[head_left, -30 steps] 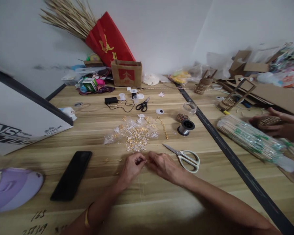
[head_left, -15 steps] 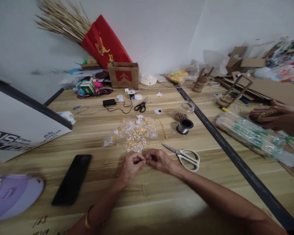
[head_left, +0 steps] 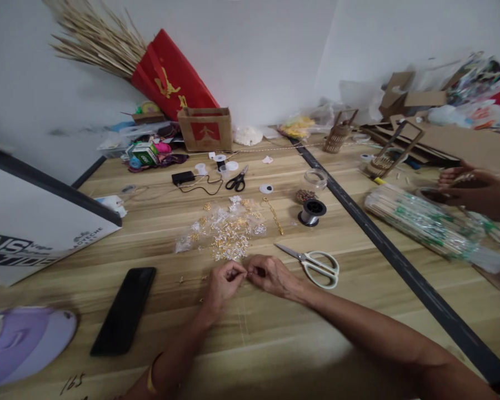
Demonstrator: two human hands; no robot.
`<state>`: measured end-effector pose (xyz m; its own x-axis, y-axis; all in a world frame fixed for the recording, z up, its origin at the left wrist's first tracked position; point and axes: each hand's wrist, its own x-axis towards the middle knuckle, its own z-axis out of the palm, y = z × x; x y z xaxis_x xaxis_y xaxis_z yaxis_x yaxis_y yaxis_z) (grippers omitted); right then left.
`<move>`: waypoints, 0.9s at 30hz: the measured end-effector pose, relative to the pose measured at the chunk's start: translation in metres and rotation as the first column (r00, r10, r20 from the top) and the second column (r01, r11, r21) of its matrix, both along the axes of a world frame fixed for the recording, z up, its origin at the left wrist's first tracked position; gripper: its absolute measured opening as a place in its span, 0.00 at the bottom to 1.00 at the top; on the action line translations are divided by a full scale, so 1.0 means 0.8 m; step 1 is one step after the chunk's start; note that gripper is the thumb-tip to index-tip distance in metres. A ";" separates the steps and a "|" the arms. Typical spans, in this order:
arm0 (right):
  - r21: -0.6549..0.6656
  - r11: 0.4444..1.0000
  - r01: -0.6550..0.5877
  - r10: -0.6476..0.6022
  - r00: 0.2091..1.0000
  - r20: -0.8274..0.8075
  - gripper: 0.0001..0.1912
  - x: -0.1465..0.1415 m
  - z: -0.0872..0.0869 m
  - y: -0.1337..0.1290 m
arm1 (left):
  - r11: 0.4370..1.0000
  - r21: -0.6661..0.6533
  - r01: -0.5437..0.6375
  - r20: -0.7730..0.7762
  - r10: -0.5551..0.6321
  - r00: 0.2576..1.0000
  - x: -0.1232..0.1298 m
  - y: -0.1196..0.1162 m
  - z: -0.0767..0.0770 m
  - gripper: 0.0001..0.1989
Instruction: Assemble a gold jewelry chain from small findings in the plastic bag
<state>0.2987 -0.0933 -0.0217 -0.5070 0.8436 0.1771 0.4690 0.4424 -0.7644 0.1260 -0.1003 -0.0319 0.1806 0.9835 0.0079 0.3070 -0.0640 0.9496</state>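
Note:
Fingertip to fingertip, my left hand (head_left: 225, 284) and my right hand (head_left: 274, 276) pinch at one spot just above the table. Whatever lies between the fingers is too small to make out. Just beyond them spreads a pile of small gold and silver jewelry findings (head_left: 230, 244), partly on clear plastic bags (head_left: 186, 242). A thin gold chain piece (head_left: 195, 278) lies left of my left hand and runs up to it. Another gold chain (head_left: 274, 215) rests past my right hand. White-handled scissors (head_left: 316, 265) lie to the right of my right hand.
A wire spool (head_left: 312, 213) and a jar of beads (head_left: 312, 186) stand at right centre. Black scissors (head_left: 237, 179) lie farther back. A phone (head_left: 124, 311) and a purple cap (head_left: 29, 344) are at left. A co-worker's hands (head_left: 470, 186) are beside packaged sticks (head_left: 420, 219).
The view has shifted slightly. My hands keep their pinch at nearly the same place. At the right, the co-worker's hands have moved and changed their pose.

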 end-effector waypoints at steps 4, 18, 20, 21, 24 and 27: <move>0.045 0.999 -0.009 0.008 1.000 0.027 0.05 0.000 0.000 -0.002 | 0.998 0.058 -0.011 -0.091 0.017 0.996 0.003 -0.001 -0.004 0.03; 0.034 0.999 -0.001 0.003 0.999 -0.049 0.05 0.000 0.004 -0.002 | 0.988 0.154 0.017 -0.232 0.019 0.973 0.004 -0.004 -0.003 0.05; -0.008 1.000 -0.002 0.001 0.998 -0.063 0.05 0.002 0.005 -0.001 | 0.988 0.153 0.013 -0.225 0.022 0.974 0.004 -0.004 -0.002 0.05; -0.029 1.000 -0.004 0.002 0.998 -0.064 0.06 0.003 0.006 0.000 | 0.988 0.151 0.014 -0.221 0.020 0.975 0.004 -0.005 -0.002 0.05; -0.067 0.998 -0.017 0.012 0.997 -0.070 0.12 0.006 0.005 0.003 | 0.989 0.147 0.015 -0.214 0.017 0.977 0.003 -0.005 -0.001 0.05; -0.119 0.993 -0.024 0.012 0.995 -0.100 0.15 0.007 0.001 0.007 | 0.989 0.144 0.021 -0.207 0.010 0.978 0.003 -0.005 -0.001 0.05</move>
<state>0.3046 -0.0879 -0.0213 -0.5076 0.8524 0.1252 0.3813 0.3525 -0.8546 0.1283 -0.1045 -0.0331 0.1987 0.9737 0.1116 0.4950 -0.1980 0.8461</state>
